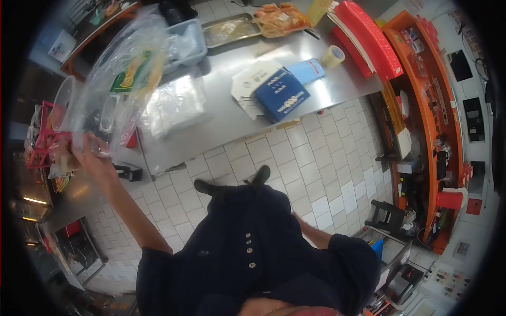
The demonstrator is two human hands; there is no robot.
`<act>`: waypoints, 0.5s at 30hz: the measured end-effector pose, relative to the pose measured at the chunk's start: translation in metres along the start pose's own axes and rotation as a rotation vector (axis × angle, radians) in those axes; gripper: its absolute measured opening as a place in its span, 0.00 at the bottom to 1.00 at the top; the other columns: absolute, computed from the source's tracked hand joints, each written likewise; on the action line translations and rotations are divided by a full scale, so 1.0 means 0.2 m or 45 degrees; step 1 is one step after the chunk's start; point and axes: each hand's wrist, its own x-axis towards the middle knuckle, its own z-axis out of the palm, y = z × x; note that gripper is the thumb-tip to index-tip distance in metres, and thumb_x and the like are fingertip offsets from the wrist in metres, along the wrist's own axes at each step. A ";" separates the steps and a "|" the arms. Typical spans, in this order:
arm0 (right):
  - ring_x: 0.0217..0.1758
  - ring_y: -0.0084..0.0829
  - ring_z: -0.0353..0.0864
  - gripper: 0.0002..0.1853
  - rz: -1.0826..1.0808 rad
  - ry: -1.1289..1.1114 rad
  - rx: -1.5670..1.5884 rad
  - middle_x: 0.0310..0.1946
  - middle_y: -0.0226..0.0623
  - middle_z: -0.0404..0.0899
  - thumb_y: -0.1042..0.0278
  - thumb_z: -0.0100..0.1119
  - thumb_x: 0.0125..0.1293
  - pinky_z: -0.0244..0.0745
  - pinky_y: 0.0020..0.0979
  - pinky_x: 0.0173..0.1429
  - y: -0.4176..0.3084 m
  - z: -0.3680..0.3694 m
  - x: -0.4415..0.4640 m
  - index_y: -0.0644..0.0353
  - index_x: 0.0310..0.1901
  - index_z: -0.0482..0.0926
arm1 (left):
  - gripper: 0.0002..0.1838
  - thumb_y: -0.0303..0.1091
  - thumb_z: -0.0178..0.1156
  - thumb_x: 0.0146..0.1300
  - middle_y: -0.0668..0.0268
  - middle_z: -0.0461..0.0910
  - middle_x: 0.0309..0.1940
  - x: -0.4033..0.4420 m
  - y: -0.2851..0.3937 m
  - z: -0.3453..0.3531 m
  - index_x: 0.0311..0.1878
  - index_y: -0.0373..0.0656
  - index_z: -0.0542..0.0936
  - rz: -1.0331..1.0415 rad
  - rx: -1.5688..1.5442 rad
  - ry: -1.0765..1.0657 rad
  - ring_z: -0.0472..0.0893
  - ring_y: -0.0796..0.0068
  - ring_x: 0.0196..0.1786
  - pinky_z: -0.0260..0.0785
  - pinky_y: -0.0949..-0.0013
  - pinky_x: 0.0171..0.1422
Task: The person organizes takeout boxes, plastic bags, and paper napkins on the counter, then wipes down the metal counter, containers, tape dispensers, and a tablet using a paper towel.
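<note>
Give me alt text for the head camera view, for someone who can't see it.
A person's left hand holds a large, clear plastic bag near a shiny metal table. On the table sit a dark-blue printed box, a pale-yellow tape roll and a shallow rectangular metal tray.

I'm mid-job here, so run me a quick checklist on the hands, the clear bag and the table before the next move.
1. Left hand on the clear plastic bag: ok, it grasps the bag's near end.
2. Right hand free: cannot tell, it is mostly hidden beside the body.
3. Bag clear of the light-blue tub: cannot tell, the two overlap in this view.
4. Blue box well back from the edge of the steel table: not ok, it sits close to the near edge.
5. Tape roll on the table: ok, near the red box.
</note>
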 end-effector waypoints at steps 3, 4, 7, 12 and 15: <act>0.60 0.46 0.80 0.21 0.378 0.065 0.498 0.53 0.45 0.83 0.49 0.66 0.64 0.74 0.48 0.63 0.61 0.03 0.19 0.52 0.54 0.80 | 0.22 0.33 0.61 0.72 0.63 0.80 0.47 -0.21 -0.28 -0.01 0.65 0.43 0.69 0.032 0.294 0.088 0.78 0.77 0.43 0.69 0.71 0.40; 0.45 0.43 0.87 0.21 0.433 0.374 0.617 0.42 0.44 0.86 0.51 0.72 0.60 0.81 0.46 0.49 0.86 0.12 0.29 0.55 0.48 0.80 | 0.26 0.33 0.63 0.71 0.61 0.78 0.51 -0.29 -0.32 0.00 0.67 0.42 0.65 -0.059 0.378 0.090 0.78 0.74 0.47 0.71 0.68 0.48; 0.25 0.29 0.84 0.17 0.681 0.724 1.547 0.29 0.38 0.84 0.56 0.67 0.65 0.76 0.32 0.23 1.12 -0.30 0.45 0.59 0.47 0.80 | 0.33 0.35 0.66 0.68 0.58 0.74 0.57 -0.52 -0.54 0.06 0.70 0.39 0.60 -0.061 0.475 0.113 0.76 0.67 0.55 0.70 0.60 0.62; 0.43 0.24 0.84 0.17 0.348 1.183 1.674 0.44 0.34 0.84 0.55 0.56 0.75 0.76 0.26 0.40 0.98 -1.30 0.69 0.60 0.54 0.79 | 0.38 0.37 0.70 0.65 0.52 0.69 0.65 -0.96 -0.67 0.34 0.70 0.34 0.59 0.849 1.295 0.469 0.68 0.54 0.69 0.57 0.53 0.76; 0.43 0.24 0.82 0.17 0.174 1.549 1.443 0.43 0.33 0.84 0.55 0.58 0.74 0.76 0.26 0.41 0.98 -1.84 0.85 0.61 0.52 0.79 | 0.36 0.38 0.72 0.63 0.53 0.68 0.67 -1.19 -0.79 0.54 0.68 0.36 0.65 0.835 1.294 -0.119 0.68 0.54 0.70 0.59 0.52 0.73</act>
